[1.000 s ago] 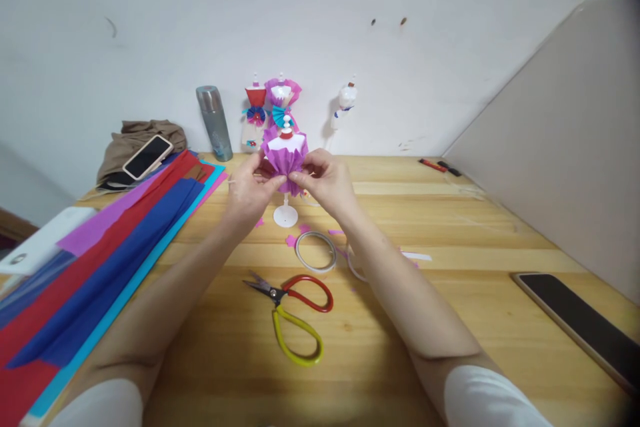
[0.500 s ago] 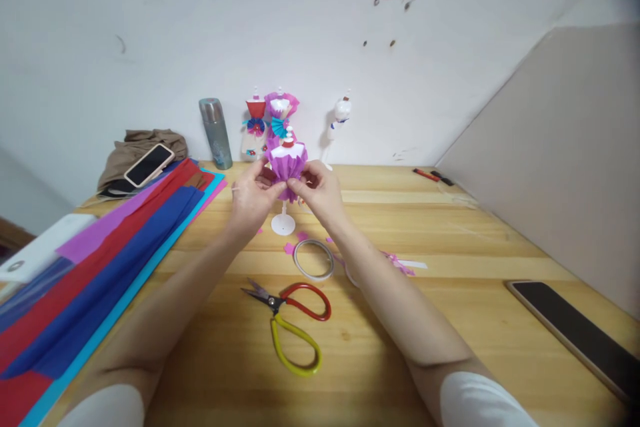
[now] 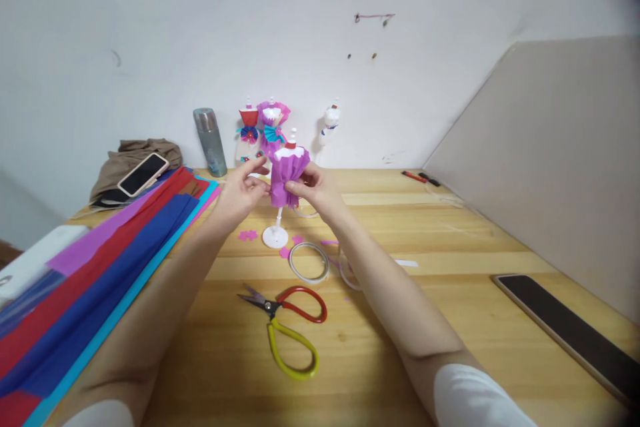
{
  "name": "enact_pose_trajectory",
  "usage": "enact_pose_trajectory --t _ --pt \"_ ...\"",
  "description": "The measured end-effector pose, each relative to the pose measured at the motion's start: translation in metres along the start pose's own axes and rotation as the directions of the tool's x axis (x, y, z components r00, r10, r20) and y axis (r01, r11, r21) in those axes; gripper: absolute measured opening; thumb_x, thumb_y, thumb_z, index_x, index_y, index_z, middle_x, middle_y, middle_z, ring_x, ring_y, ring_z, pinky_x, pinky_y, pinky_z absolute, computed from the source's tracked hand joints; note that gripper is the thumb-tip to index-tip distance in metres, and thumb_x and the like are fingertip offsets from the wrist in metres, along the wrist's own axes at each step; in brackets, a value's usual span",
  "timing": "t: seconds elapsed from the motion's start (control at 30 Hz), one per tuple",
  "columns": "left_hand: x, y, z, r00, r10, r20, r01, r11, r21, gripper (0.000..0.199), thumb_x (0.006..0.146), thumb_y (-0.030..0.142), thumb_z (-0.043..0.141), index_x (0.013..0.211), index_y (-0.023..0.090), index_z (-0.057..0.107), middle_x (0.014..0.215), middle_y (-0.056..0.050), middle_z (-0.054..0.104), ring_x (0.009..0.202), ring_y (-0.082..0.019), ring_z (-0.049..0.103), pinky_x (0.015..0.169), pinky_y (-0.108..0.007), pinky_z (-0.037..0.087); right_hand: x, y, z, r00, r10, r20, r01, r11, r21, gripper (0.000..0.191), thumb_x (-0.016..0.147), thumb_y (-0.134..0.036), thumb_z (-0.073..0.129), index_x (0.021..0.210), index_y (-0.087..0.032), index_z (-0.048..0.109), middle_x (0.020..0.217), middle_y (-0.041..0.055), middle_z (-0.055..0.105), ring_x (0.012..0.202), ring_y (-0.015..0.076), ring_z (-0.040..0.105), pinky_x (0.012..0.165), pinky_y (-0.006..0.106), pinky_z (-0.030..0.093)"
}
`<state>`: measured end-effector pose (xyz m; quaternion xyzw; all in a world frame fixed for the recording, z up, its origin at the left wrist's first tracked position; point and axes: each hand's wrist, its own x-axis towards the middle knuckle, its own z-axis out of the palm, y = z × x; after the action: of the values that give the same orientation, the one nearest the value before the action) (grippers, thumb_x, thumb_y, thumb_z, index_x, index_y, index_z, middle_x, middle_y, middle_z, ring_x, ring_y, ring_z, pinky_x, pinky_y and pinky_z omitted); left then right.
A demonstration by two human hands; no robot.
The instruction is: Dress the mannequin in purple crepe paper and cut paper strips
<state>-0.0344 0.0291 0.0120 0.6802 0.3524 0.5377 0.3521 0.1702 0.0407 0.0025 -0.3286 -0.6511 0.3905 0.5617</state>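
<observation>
A small white dress form on a round white base (image 3: 275,237) stands tilted on the wooden table, wrapped in pleated purple paper (image 3: 286,177) with a red band at its neck. My right hand (image 3: 317,190) pinches the paper at the right side of the waist, thumb in front. My left hand (image 3: 243,190) is at the left side of the form, fingers apart, its fingertips close to the paper's edge. Rolls of tape (image 3: 309,262) and pink paper flowers (image 3: 247,235) lie near the base.
Open scissors (image 3: 271,309) lie in front. Coloured paper sheets (image 3: 125,247), a phone (image 3: 143,175) and brown cloth (image 3: 135,150) are on the left. Behind stand a bottle (image 3: 210,141) and dressed forms (image 3: 249,119). A dark tablet or phone (image 3: 565,333) lies right.
My left hand has let go of the purple paper and opened to the left. The dress form has turned and tilts more to the right. The view has shifted slightly.
</observation>
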Motion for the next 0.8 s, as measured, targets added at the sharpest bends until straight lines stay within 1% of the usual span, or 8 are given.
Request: enact_pose_trajectory --t 0.07,0.17,0.27,0.33,0.47,0.6,0.7,0.8 --pt "-0.002 0.008 -0.002 1.000 -0.024 -0.009 0.024 0.999 -0.024 0.051 0.081 0.028 0.077 0.132 0.019 0.072 0.115 -0.009 0.079 0.070 -0.014 0.073 0.069 -0.030 0.062 -0.002 -0.006 -0.002 0.997 0.007 0.078 -0.016 0.993 0.115 0.033 0.067 -0.042 0.091 0.085 -0.020 0.073 0.076 -0.0002 0.063 0.073 0.0171 0.056 0.066 0.031 0.047" --pt "-0.007 0.024 -0.002 0.998 -0.054 0.019 0.055 0.998 -0.039 0.047 0.084 0.037 0.079 0.125 0.016 0.076 0.080 -0.002 0.075 0.053 -0.011 0.061 0.053 -0.024 0.051 -0.005 -0.012 -0.003 0.981 0.038 0.191 -0.089 0.960 0.267 0.040 0.063 -0.047 0.096 0.083 -0.019 0.074 0.074 0.0002 0.067 0.067 0.0156 0.057 0.063 0.031 0.048" --pt "-0.012 0.036 -0.002 0.994 -0.097 0.056 0.100 0.993 -0.057 0.036 0.086 0.049 0.079 0.097 0.015 0.079 0.052 0.004 0.057 0.044 -0.009 0.047 0.046 -0.020 0.037 -0.007 -0.013 -0.002 0.961 0.097 0.258 -0.197 0.897 0.395 0.042 0.060 -0.049 0.098 0.082 -0.019 0.077 0.074 0.0003 0.070 0.064 0.0138 0.059 0.063 0.028 0.050" --pt "-0.013 0.041 -0.004 0.985 -0.156 0.077 0.163 0.981 -0.102 0.041 0.084 0.056 0.079 0.084 0.015 0.076 0.047 0.003 0.053 0.042 -0.008 0.044 0.044 -0.020 0.032 -0.007 -0.010 -0.001 0.950 0.111 0.290 -0.240 0.857 0.457 0.040 0.060 -0.048 0.098 0.079 -0.019 0.078 0.073 0.0002 0.071 0.066 0.0143 0.063 0.067 0.028 0.053" --pt "-0.016 0.046 -0.004 0.970 -0.224 0.091 0.236 0.959 -0.159 0.048 0.078 0.063 0.083 0.075 0.016 0.072 0.047 0.002 0.053 0.041 -0.007 0.040 0.042 -0.020 0.026 -0.007 -0.007 0.000 0.939 0.114 0.325 -0.271 0.827 0.493 0.037 0.060 -0.046 0.097 0.077 -0.020 0.078 0.071 0.0003 0.072 0.066 0.0147 0.066 0.069 0.028 0.056" --pt "-0.019 0.048 0.003 0.986 -0.168 0.009 0.168 0.978 -0.124 0.042 0.074 0.056 0.089 0.079 0.017 0.073 0.049 0.005 0.052 0.044 -0.007 0.042 0.043 -0.020 0.030 -0.009 -0.010 0.003 0.936 0.165 0.312 -0.304 0.826 0.476 0.038 0.054 -0.045 0.098 0.075 -0.019 0.078 0.068 0.0008 0.073 0.061 0.0148 0.063 0.064 0.028 0.054" --pt "-0.021 0.047 0.011 0.991 -0.121 -0.048 0.115 0.988 -0.107 0.036 0.069 0.047 0.092 0.079 0.018 0.074 0.062 0.001 0.066 0.051 -0.010 0.054 0.049 -0.022 0.044 -0.010 -0.017 0.006 0.931 0.173 0.321 -0.311 0.835 0.454 0.038 0.053 -0.046 0.097 0.067 -0.021 0.073 0.063 -0.0005 0.070 0.057 0.0148 0.060 0.065 0.029 0.056" --pt "-0.022 0.044 0.017 0.990 -0.062 -0.128 0.056 0.997 -0.048 0.026 0.070 0.039 0.088 0.075 0.018 0.075 0.072 -0.003 0.075 0.063 -0.015 0.064 0.060 -0.027 0.055 -0.011 -0.023 0.009 0.935 0.184 0.302 -0.307 0.846 0.436 0.037 0.051 -0.046 0.096 0.064 -0.021 0.072 0.062 -0.0010 0.068 0.056 0.0147 0.058 0.066 0.030 0.055"
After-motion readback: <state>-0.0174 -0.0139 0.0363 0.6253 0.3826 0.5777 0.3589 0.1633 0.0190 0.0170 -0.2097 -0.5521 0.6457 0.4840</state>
